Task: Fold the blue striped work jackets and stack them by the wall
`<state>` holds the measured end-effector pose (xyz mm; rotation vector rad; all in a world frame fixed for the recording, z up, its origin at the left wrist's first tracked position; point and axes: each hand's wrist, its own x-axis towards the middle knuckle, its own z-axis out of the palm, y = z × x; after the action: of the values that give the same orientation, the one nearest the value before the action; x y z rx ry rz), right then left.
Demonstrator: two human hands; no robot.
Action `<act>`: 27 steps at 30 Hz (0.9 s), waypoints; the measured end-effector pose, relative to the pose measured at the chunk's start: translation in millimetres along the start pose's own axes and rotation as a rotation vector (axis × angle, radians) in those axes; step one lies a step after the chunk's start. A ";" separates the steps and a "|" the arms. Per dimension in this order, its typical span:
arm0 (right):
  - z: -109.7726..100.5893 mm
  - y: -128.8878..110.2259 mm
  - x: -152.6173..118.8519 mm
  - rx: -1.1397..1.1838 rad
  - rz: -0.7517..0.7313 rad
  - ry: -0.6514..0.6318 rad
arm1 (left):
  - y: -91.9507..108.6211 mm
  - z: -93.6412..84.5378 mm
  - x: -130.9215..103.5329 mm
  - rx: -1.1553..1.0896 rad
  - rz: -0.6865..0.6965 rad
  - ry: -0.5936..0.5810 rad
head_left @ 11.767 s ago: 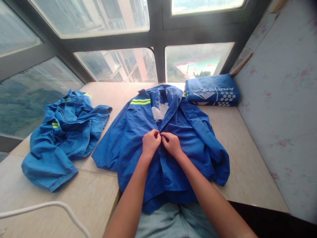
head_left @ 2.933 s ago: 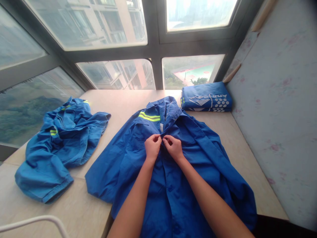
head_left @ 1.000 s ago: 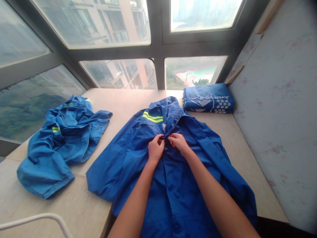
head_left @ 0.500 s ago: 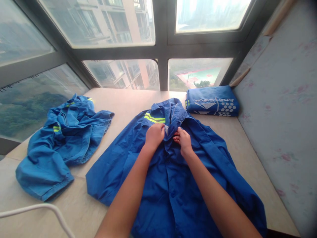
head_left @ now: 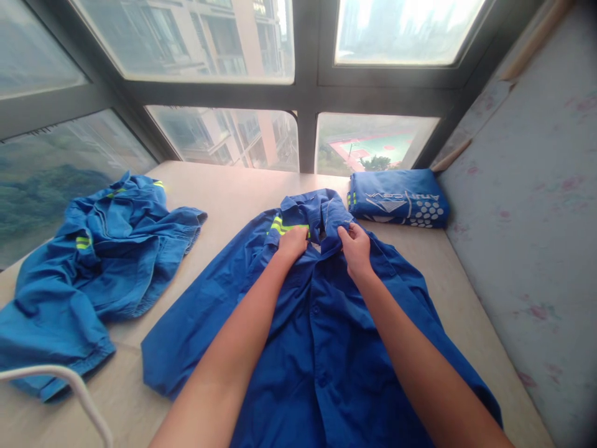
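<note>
Evidently, the neck opening of one blue jacket [head_left: 349,367], spread across the pale surface [head_left: 219,186], is being handled from both sides. The left hand's [head_left: 293,244] grip is curled closed at the front edge beside the yellow stripes [head_left: 282,225]; its fingertips are hidden. By the right hand [head_left: 357,249], the collar flap [head_left: 334,219] is pinched between thumb and fingers. For neat handling, both edges are best drawn lightly and evenly, so that the collar is not twisted and the button [head_left: 316,310] below is not strained. Two hands, three blue cloth items and one cable [head_left: 56,371] are counted: the spread jacket, a crumpled garment [head_left: 125,267] to the left and a folded bundle [head_left: 392,186] at far right.
</note>
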<state>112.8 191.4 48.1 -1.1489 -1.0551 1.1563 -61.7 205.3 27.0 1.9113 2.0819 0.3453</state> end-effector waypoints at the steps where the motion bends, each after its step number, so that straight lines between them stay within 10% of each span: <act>1: 0.9 1.9 0.1 0.009 -0.001 0.021 | -0.5 -0.1 0.6 -0.018 -0.001 0.005; 11: 16.8 8.1 8.0 -0.107 -0.108 0.130 | -9.6 -17.5 7.0 -0.248 -0.006 0.131; 21: 37.7 -11.9 8.5 -0.487 -0.326 0.100 | -3.7 -6.1 11.8 -0.222 0.022 -0.001; 27: 47.7 7.3 -0.9 -1.097 -0.410 -0.237 | -17.2 -2.5 10.7 -0.178 -0.072 0.063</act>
<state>64.8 196.1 46.6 -1.5004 -2.1188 0.3260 -79.3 214.4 22.4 1.7401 2.0768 0.5609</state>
